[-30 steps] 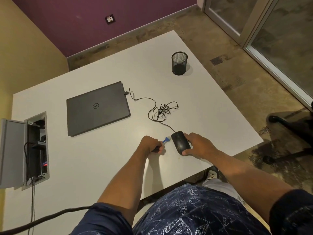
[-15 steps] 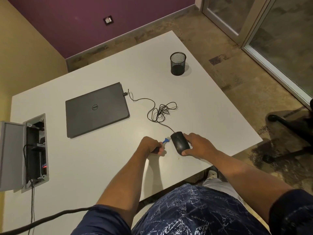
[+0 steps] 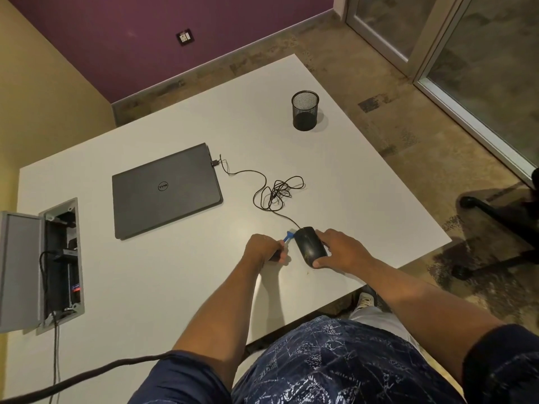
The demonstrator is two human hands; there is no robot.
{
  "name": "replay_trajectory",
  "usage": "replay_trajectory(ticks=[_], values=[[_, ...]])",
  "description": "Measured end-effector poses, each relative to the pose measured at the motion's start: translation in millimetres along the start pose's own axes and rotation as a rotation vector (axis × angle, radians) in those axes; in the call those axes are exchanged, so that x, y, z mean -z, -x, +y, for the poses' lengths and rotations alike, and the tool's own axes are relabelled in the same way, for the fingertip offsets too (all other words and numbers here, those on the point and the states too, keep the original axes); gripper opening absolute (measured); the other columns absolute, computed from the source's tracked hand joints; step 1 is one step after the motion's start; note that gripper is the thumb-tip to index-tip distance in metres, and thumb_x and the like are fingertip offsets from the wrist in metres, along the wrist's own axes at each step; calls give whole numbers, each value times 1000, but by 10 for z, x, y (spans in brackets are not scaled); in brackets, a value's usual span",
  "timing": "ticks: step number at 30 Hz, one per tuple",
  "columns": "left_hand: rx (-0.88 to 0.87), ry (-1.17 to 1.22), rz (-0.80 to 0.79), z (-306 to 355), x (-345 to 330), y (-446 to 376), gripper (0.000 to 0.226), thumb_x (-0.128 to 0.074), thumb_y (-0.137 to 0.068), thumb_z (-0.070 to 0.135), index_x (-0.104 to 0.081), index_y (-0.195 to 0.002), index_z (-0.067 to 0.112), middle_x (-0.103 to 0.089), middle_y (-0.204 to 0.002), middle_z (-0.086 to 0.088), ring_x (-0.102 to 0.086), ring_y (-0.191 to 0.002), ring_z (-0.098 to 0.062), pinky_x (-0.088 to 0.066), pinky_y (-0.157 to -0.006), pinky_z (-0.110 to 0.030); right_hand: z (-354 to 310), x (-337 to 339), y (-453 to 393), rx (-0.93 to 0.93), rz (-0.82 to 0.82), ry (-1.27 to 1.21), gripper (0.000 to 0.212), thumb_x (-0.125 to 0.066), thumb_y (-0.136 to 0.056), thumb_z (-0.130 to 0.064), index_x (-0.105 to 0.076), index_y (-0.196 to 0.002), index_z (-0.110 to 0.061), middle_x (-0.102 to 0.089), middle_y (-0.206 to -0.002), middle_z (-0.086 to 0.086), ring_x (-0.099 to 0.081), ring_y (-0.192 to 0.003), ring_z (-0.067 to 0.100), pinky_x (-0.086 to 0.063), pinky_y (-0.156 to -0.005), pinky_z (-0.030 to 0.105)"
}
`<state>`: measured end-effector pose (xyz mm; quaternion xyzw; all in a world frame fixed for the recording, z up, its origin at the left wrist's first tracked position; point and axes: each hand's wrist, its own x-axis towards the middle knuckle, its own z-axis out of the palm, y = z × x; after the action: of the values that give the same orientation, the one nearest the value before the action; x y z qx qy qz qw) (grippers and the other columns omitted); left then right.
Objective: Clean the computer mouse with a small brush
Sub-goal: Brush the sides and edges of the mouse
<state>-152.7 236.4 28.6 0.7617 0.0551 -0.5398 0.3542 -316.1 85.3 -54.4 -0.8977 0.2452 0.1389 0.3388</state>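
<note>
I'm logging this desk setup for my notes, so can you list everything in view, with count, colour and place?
table: 1, white, fills the middle of the view
laptop: 1, dark grey, closed, on the table's left half
mouse cable: 1, black, runs from the laptop's side in a loose tangle to the mouse
computer mouse: 1, black, near the table's front edge
small brush: 1, blue head, at the mouse's left side
mesh pen cup: 1, black, far right of the table
cable box: 1, grey, lid open, set into the table's left edge
office chair base: 1, black, on the floor at right
wall socket: 1, on the purple wall
left hand: holds the brush
right hand: holds the mouse
</note>
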Motion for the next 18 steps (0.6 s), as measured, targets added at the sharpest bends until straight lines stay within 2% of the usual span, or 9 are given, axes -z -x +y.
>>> replay_trajectory(ticks=[2, 3, 5, 8, 9, 11, 13, 15, 18], values=[[-9, 29, -15, 9, 0, -2, 25, -54, -104, 0, -62, -80, -3, -64, -49, -8, -61, -51, -23, -42, -34, -17, 0, 0, -4, -2, 0, 2, 87, -79, -72, -54, -41, -146, -29, -60, -112, 1, -60, -95, 18, -55, -80, 39], [-17, 12, -15, 12, -4, 13, 25, -55, -103, 1, -62, -80, -3, -64, -45, -5, -60, -42, -17, -35, -30, -14, 1, 0, -5, -2, 0, 4, 87, -78, -72, -54, -42, -146, -29, -60, -111, 0, -60, -95, 19, -55, -80, 40], [-23, -48, 1, 18, -10, 9, 23, -58, -103, 3, -63, -81, -3, -65, -46, -3, -59, -34, -10, -36, -30, -14, 3, 0, -8, -3, 3, 7, 87, -79, -71, -55, -42, -146, -29, -60, -111, 0, -60, -95, 19, -56, -80, 40], [-13, -114, 55, 14, 38, -33, 30, -60, -101, 2, -61, -71, 0, -60, -38, 0, -52, -25, -6, -35, -27, -13, 6, -10, -14, -3, 4, 3, 89, -79, -72, -54, -41, -148, -27, -60, -114, 1, -60, -96, 18, -55, -80, 36], [-11, -107, 51, 11, 67, -52, 28, -60, -101, 2, -63, -73, -1, -60, -37, 0, -52, -25, -5, -33, -26, -13, 8, -13, -15, -3, 4, 0, 89, -79, -73, -54, -40, -148, -27, -60, -115, 1, -59, -96, 18, -55, -80, 35], [-27, -74, 8, 4, 126, -55, 18, -61, -101, 4, -69, -90, -7, -65, -44, 0, -58, -30, -6, -35, -28, -13, 14, -20, -14, -4, 1, -7, 89, -80, -73, -54, -40, -148, -27, -60, -116, 1, -59, -97, 18, -54, -80, 36], [-38, -72, -30, -25, 183, -35, 17, -65, -99, 7, -72, -100, -8, -70, -52, -1, -64, -38, -8, -37, -31, -12, 17, -20, -13, -5, 0, -8, 89, -79, -73, -54, -40, -148, -27, -60, -115, 1, -59, -97, 18, -54, -81, 37], [-4, -86, -70, -55, 203, -26, 18, -64, -100, 6, -70, -88, -6, -69, -50, -3, -64, -38, -10, -39, -32, -12, 19, -15, -16, -7, -1, -5, 91, -79, -73, -54, -38, -150, -28, -59, -115, 1, -59, -97, 18, -54, -81, 38], [87, -112, -86, -89, 202, -33, 33, -53, -105, 0, -59, -72, -1, -58, -39, -3, -53, -40, -16, -39, -32, -14, 19, -13, -15, -5, -2, 1, 93, -78, -74, -56, -36, -152, -29, -59, -117, 2, -58, -99, 19, -54, -83, 39]])
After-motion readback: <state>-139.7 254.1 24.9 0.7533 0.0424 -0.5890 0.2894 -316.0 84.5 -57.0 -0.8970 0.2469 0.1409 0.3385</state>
